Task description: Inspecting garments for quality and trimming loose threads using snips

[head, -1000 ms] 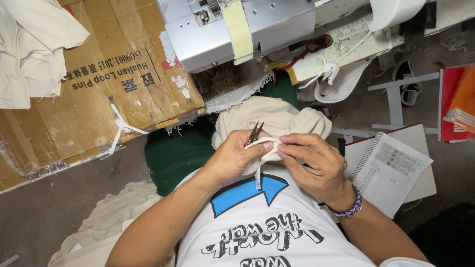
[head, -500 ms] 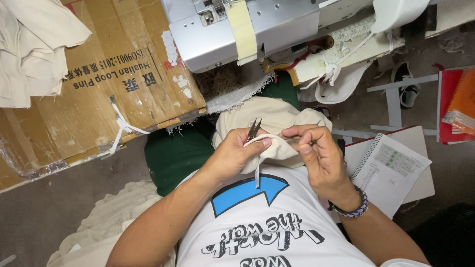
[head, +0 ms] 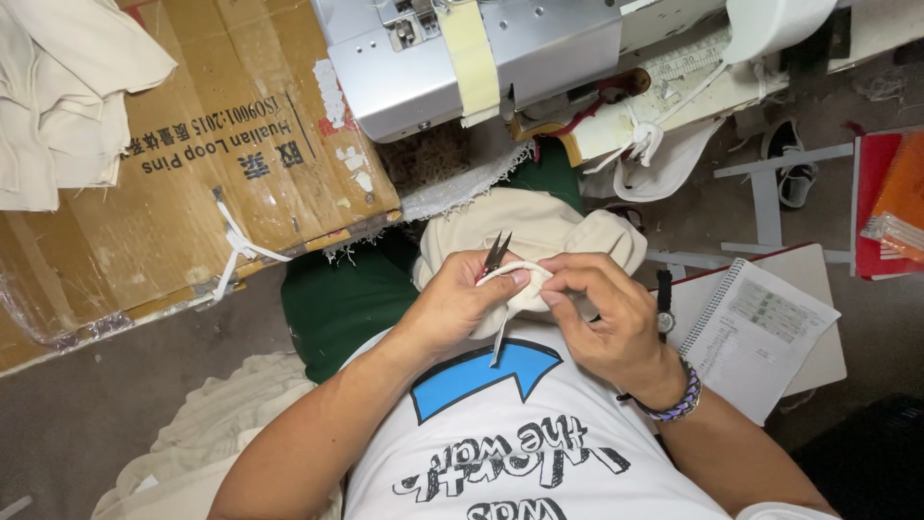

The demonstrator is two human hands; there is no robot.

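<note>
Left hand point(head: 460, 306): curling closed around small thread snips point(head: 496, 254), blades sticking up past the knuckles, slightly parted; thumb also pressing on the cream fabric piece point(head: 525, 289).
Right hand point(head: 602, 313): pinching the right side of the same cream fabric piece with thumb and forefinger, other fingers bending loosely; beaded bracelet point(head: 674, 404) sitting on the wrist.
Fabric position: cream piece sitting between both hands, touching both, held just above the chest; a narrow white strip point(head: 500, 337) hanging down from it over the white printed shirt point(head: 520, 433).
Bigger fabric: cream bundle point(head: 539, 226) lying on the lap just beyond the hands, over green cloth point(head: 337, 299).
Cardboard box point(head: 221, 183): big brown flattened carton at upper left, dark printed text across it, white torn label scraps near its right edge, white strap dangling at the lower edge.
Sewing machine point(head: 462, 58): grey-white, top centre, pale yellow tape strip stuck down its front.
Notebook point(head: 760, 332): spiral-bound, right of the right hand, open page showing a printed table.
Red and orange folders point(head: 890, 202): far right edge, being cut off by the frame.
Hard to see: snips handles hiding inside the left palm; exact edge being worked hiding behind fingers; machine top getting cropped.
</note>
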